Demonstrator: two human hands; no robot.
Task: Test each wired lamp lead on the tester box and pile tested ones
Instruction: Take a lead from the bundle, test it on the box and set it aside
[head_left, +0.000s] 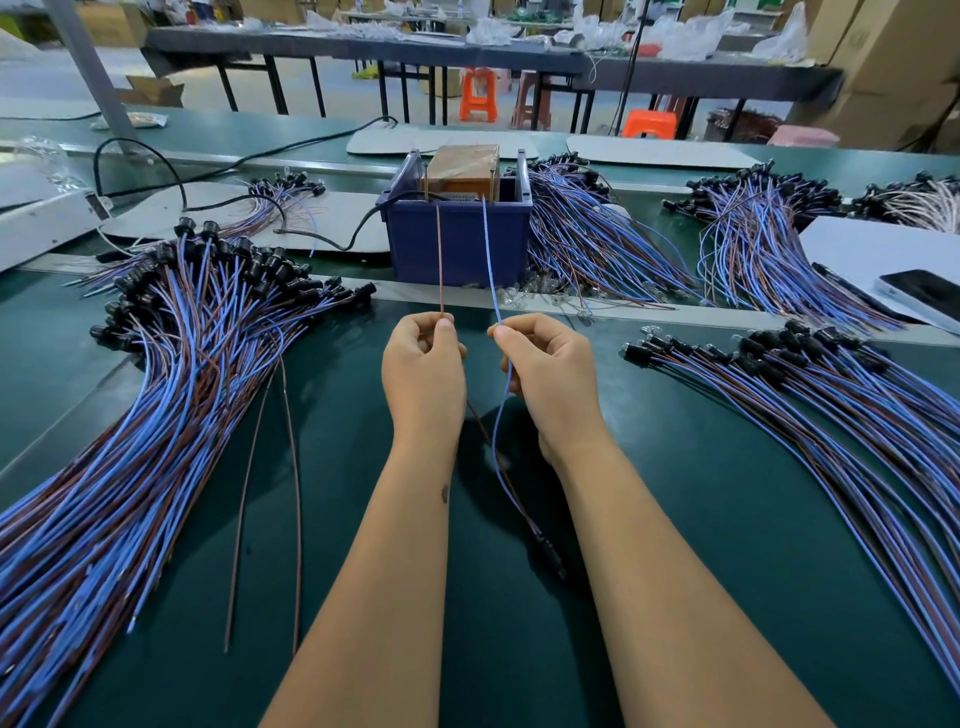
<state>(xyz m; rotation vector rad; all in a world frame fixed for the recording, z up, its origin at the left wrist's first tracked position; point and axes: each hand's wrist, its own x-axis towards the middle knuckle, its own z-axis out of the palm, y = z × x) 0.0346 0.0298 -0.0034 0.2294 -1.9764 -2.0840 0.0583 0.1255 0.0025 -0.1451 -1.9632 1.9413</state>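
Observation:
My left hand (423, 371) pinches the brown wire (440, 260) of one lamp lead, and my right hand (545, 374) pinches its blue wire (489, 254). Both wires run straight up to the top of the tester box (460, 244), a dark blue bin holding a taped brown and orange unit. The lead's black socket (550, 553) lies on the green table between my forearms. A large fanned pile of blue and brown leads (156, 395) lies on my left. Another pile of leads (810, 410) lies on my right.
More bundles of leads (587, 244) lie behind and right of the box. A black power cable (332, 240) runs into the box from the left. Two loose brown wires (270, 499) lie by the left pile. A phone (924, 299) rests on white paper at the right edge.

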